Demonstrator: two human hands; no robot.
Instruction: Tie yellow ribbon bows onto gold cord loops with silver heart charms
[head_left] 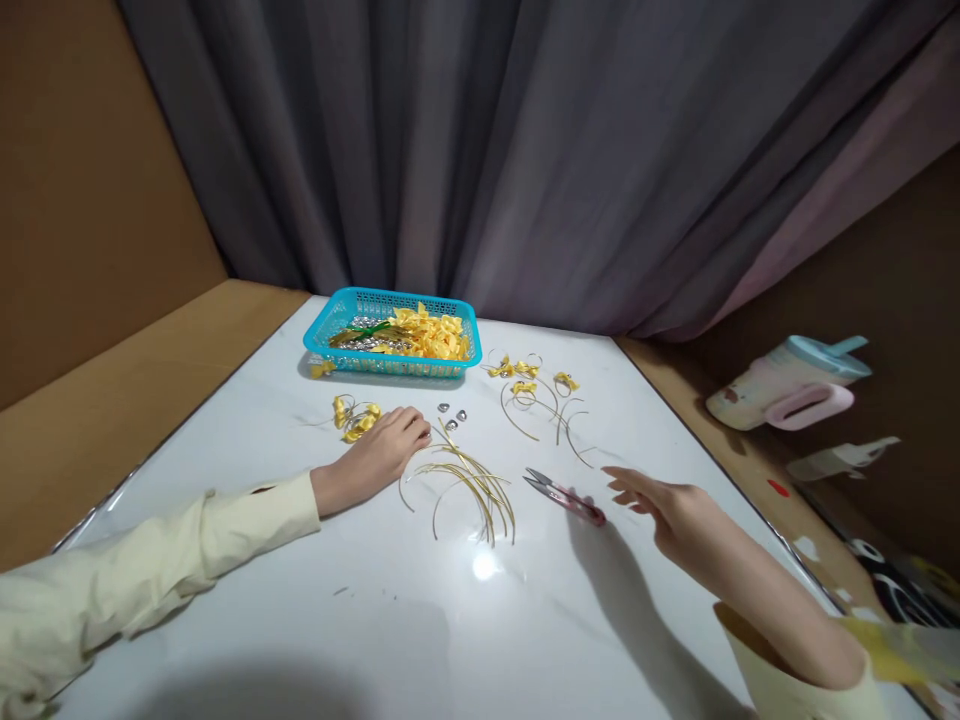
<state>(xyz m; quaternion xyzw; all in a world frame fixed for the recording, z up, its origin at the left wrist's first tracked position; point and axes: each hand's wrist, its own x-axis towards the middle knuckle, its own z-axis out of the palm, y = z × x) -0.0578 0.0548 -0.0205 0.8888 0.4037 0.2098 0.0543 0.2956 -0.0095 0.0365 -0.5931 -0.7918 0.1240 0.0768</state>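
Note:
My left hand [382,450] rests on the white table between yellow ribbon pieces [358,420] and a loose pile of gold wires [480,485]. Its fingers are bent and close together, and whatever lies under the fingertips is hidden. Just beyond them are a few small silver gems [451,426]. My right hand [660,500] hovers over the right part of the table, fingers apart, with nothing in it. To its left lie small thread snips [564,496] with pinkish handles, blades pointing left. More yellow pieces [525,388] with curved wires lie farther back.
A blue basket [393,366] holding yellow pieces, silver gems and a green-tied bundle stands at the table's back left. On the right ledge are a tumbler [787,380] with a pink handle and a small bottle [832,461]. A grey curtain [480,150] hangs behind.

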